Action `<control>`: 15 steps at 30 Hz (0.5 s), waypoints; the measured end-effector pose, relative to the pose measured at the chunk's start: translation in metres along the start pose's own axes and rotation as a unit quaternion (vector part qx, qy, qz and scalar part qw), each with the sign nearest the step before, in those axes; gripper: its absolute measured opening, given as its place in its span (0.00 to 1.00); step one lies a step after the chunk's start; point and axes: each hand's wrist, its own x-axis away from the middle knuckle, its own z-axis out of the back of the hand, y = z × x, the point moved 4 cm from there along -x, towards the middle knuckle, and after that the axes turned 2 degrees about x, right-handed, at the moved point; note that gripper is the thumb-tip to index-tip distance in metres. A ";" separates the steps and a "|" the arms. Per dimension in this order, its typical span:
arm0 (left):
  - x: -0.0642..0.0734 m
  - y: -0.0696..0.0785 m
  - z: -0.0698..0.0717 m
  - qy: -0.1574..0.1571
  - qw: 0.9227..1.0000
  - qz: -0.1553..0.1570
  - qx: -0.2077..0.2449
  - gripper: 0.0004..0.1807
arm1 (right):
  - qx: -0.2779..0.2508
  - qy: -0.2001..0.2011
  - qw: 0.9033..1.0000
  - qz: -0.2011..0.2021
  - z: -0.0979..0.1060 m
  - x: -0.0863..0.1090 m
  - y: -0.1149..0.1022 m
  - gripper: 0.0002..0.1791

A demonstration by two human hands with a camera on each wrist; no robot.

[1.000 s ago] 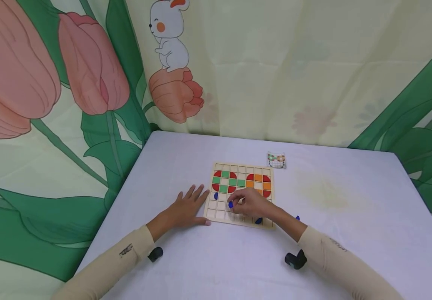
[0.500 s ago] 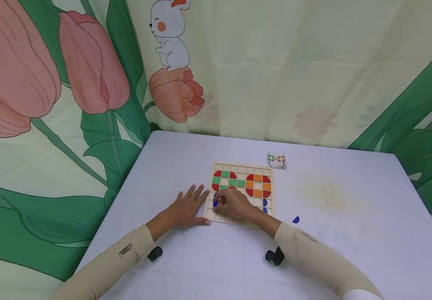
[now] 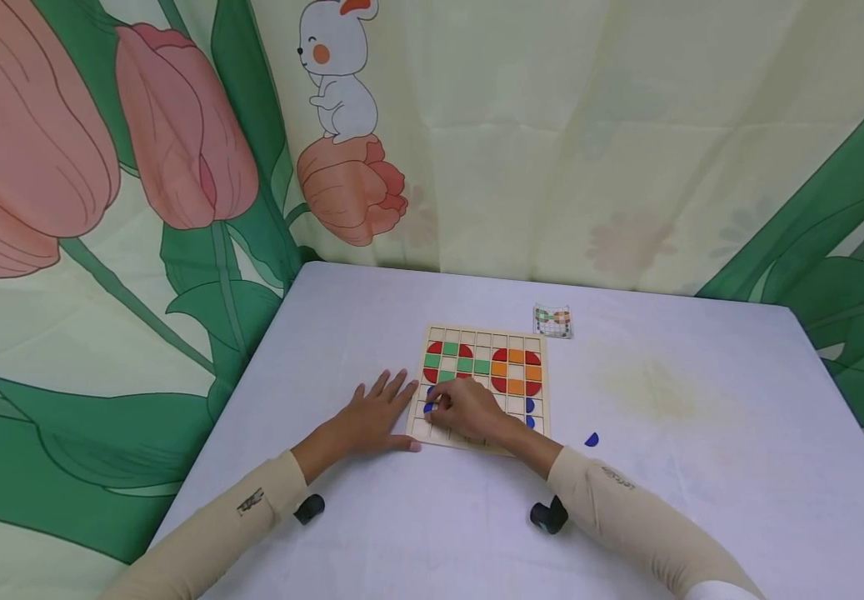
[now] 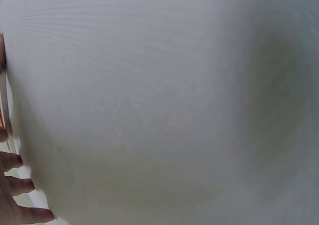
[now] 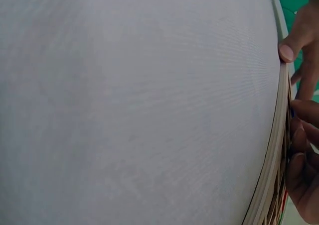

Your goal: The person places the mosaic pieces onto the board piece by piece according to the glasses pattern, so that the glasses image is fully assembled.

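A wooden grid board (image 3: 480, 330) lies on the table, bearing red quarter-round tiles, green square tiles (image 3: 482, 367) and orange square tiles (image 3: 516, 356). My right hand (image 3: 469, 408) is over its lower left part. Thumb and forefinger pinch a small blue half-round tile (image 3: 428, 407) right at a cell in the left column. Just above it, another blue tile (image 3: 430, 390) is partly covered by the fingers. My left hand (image 3: 372, 417) rests spread beside the board, fingertips and thumb at its left edge. In the right wrist view both hands (image 5: 305, 160) show at the board's side.
Two blue half-round tiles (image 3: 530, 405) sit in the board's right column. One loose blue tile (image 3: 591, 439) lies on the white tablecloth (image 3: 664, 500) right of the board. Behind the board's far right corner is a small pattern card (image 3: 553, 321). A printed curtain hangs behind the table.
My right hand has carried the blue tile leftward across the board to the left column, uncovering the blue tiles on the right. The left hand has stayed in place.
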 end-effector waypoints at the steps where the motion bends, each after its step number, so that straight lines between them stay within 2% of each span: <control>1: 0.000 0.000 0.000 0.000 1.000 0.000 0.000 0.58 | 0.005 0.000 1.000 0.002 0.000 0.000 -0.001 0.12; 15: 0.001 0.000 0.001 -0.005 1.000 0.004 0.001 0.58 | 0.028 -0.016 0.999 -0.008 0.005 0.000 -0.005 0.13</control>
